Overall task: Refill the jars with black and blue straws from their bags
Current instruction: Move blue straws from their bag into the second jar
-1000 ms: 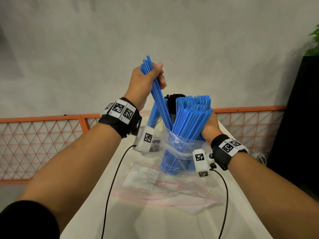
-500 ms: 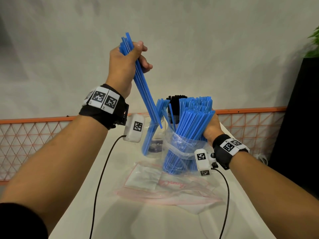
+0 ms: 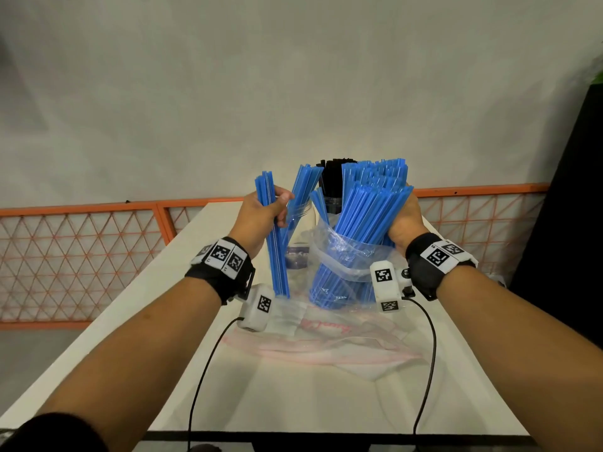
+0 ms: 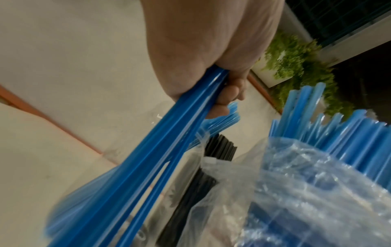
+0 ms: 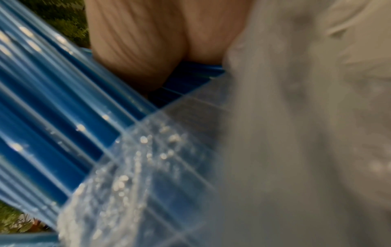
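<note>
On the counter [image 3: 326, 386], both hands are busy with blue straws.

Left hand [image 3: 261, 213]: fingers and thumb curled round a small bundle of blue straws [image 3: 275, 249], gripped near the upper third. Bundle stands almost upright, top ends above the fist, bottom ends down near the counter just beside the left wrist camera; can't tell if they touch the surface. Left wrist view confirms it: fingers [image 4: 228, 95] wrapped tight on the bundle, lower part motion-blurred.

Right hand [image 3: 404, 220]: clamped on the far right side of the big bunch of blue straws [image 3: 368, 210] sticking out of a clear plastic bag [image 3: 339, 256]. Fingers are hidden behind the bunch in the head view; right wrist view shows palm [image 5: 137, 50] pressed against the straws with bag film [image 5: 296, 133] bunched beside it. Bag stands upright on the counter, mouth open, straws fanning out above the rim.

Between the hands, behind the bag: a clear jar [image 3: 298, 230] with a few blue straws leaning in it, touching distance from the left thumb. Black straws [image 3: 331, 184] stand upright just behind, container mostly hidden by the bag.

An empty flat zip bag [image 3: 326, 334] with pink print lies on the counter in front of the standing bag.
</note>
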A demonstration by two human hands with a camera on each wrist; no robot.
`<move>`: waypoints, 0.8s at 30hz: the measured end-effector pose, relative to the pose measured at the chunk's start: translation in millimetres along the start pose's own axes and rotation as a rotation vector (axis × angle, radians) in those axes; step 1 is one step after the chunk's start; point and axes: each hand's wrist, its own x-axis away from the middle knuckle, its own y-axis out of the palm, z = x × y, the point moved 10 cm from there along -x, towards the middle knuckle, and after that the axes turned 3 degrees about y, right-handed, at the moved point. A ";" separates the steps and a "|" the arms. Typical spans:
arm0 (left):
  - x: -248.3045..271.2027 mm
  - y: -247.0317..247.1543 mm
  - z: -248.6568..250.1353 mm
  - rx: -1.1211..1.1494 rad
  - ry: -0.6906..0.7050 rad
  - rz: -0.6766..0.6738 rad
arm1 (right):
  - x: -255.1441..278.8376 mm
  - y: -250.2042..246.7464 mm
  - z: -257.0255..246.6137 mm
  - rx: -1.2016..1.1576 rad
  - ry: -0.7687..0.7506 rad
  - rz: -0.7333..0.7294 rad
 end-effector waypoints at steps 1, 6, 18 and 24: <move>1.5 -0.4 -8.5 0.007 -0.014 0.002 | -0.1 0.4 0.4 0.012 -0.003 -0.004; 2.0 -7.5 -32.0 0.063 -0.072 0.065 | -3.0 -0.2 5.2 -0.050 0.005 -0.008; 7.5 11.3 -69.2 0.099 -0.187 0.047 | -8.0 3.9 13.4 -0.145 0.064 -0.052; -11.5 -5.1 -11.3 0.037 -0.027 0.012 | -6.2 4.7 6.3 -0.025 0.002 -0.055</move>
